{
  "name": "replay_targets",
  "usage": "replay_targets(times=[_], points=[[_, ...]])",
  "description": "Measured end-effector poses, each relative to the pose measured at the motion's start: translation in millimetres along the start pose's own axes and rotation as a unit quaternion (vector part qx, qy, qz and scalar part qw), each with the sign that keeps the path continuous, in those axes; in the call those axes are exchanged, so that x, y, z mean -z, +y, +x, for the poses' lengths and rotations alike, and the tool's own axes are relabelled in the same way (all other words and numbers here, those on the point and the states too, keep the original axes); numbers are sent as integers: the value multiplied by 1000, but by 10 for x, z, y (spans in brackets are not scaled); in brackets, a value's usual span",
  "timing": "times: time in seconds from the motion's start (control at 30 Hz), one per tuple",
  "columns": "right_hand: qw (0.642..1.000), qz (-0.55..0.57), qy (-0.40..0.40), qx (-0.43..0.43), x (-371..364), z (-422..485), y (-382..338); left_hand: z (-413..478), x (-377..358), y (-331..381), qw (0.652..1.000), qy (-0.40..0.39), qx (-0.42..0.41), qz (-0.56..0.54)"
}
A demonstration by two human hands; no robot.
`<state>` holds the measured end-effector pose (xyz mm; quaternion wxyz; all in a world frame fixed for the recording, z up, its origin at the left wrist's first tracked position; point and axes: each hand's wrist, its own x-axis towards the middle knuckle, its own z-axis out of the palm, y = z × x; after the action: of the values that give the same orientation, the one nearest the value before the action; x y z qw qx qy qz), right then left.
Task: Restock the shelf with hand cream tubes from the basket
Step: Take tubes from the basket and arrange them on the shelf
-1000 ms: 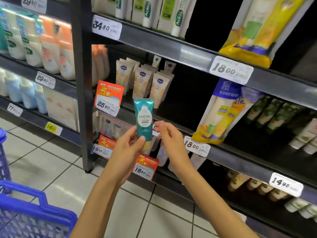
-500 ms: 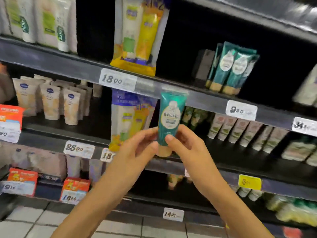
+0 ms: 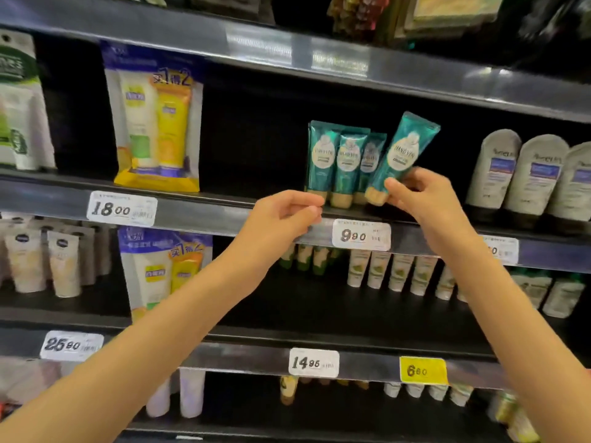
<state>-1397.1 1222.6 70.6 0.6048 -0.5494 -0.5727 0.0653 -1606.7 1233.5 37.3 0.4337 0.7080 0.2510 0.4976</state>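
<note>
A teal hand cream tube (image 3: 399, 158) is gripped near its beige cap by the thumb and fingers of the right hand (image 3: 422, 195) and is held tilted, top leaning right, just above the front edge of the shelf (image 3: 224, 212), immediately right of the matching tubes already standing there. Half a second earlier the same tube was pinched between both hands at chest height, in front of a lower shelf; it has since been raised to the row and passed to the right hand alone. The left hand (image 3: 287, 215) has been taken off the tube and is now loosely curled and empty, its fingertips at the shelf lip just below the leftmost standing tube. Three standing tubes (image 3: 343, 164) can be counted in that row, caps down, packed side by side, which makes four teal tubes in sight with the held one. Below them a white price tag (image 3: 361, 235) reading 9.90 is fixed to the shelf rail. To the right, three pale lotion bottles (image 3: 531, 174) are lined up on the same shelf; to the left, one yellow-and-blue twin pack (image 3: 156, 123) is propped upright above an 18.00 tag (image 3: 121, 208). The basket is out of view.
</note>
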Motion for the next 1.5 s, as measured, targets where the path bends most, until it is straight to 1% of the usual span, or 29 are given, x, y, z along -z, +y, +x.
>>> replay_targets(times=[0.1,0.13,0.33,0.4,0.43,0.5,0.57,0.6,0.63,0.67,0.7,0.73,0.77,0.83,0.9,0.93,0.97,1.0,1.03,1.13,1.17,1.23,1.3,1.4,1.43,1.5], points=[[993,-116,-9,-7,-83,171,153,0,-2,-58,1000,5,13,21],[991,-132,-7,-11,-105,198,189,-9,10,-83,1000,9,15,26],[988,-150,0,-35,-178,245,259,-43,132,-213,999,21,18,37],[984,-177,-2,-37,-171,206,239,-66,158,-222,999,24,19,26],[981,-194,8,-29,-158,169,213,-85,174,-224,999,25,20,22],[978,-195,71,15,-153,11,108,-155,223,-216,999,28,18,26],[977,-139,132,93,-246,-265,-53,-282,321,-205,998,37,17,39],[979,-102,127,122,-353,-437,-124,-381,403,-206,998,41,22,47],[985,-64,92,133,-496,-625,-184,-508,504,-211,997,40,31,58],[991,-25,33,124,-674,-832,-240,-669,630,-229,996,38,46,68],[994,14,-44,102,-892,-1055,-292,-873,779,-258,994,42,63,74],[988,48,-126,76,-1131,-1281,-336,-1122,944,-294,992,57,80,80],[975,75,-203,55,-1379,-1516,-387,-1408,1125,-340,988,80,97,91],[937,127,-323,34,-1876,-1974,-518,-2068,1516,-413,972,140,142,124],[889,186,-419,14,-2351,-2412,-710,-2830,1899,-450,948,211,192,142],[861,210,-464,7,-2569,-2632,-799,-3245,2067,-472,930,252,220,151],[832,226,-507,7,-2785,-2872,-885,-3704,2216,-492,905,299,253,163],[804,231,-547,14,-2986,-3127,-965,-4181,2339,-513,872,351,291,177],[778,227,-585,23,-3164,-3382,-1032,-4662,2420,-530,832,403,331,190],[708,196,-677,28,-3557,-4067,-1171,-5934,2473,-507,693,543,432,194],[689,189,-699,26,-3652,-4238,-1207,-6249,2456,-479,658,570,455,189],[661,181,-728,27,-3814,-4486,-1285,-6678,2432,-418,611,598,488,178],[642,164,-749,23,-3960,-4655,-1351,-6873,2454,-396,588,605,506,181],[615,121,-779,10,-4129,-4855,-1391,-6902,2537,-458,572,606,525,174],[607,109,-787,12,-4170,-4912,-1393,-6881,2543,-480,574,585,544,178],[597,87,-797,29,-4224,-5006,-1399,-6881,2496,-537,589,509,595,199]])
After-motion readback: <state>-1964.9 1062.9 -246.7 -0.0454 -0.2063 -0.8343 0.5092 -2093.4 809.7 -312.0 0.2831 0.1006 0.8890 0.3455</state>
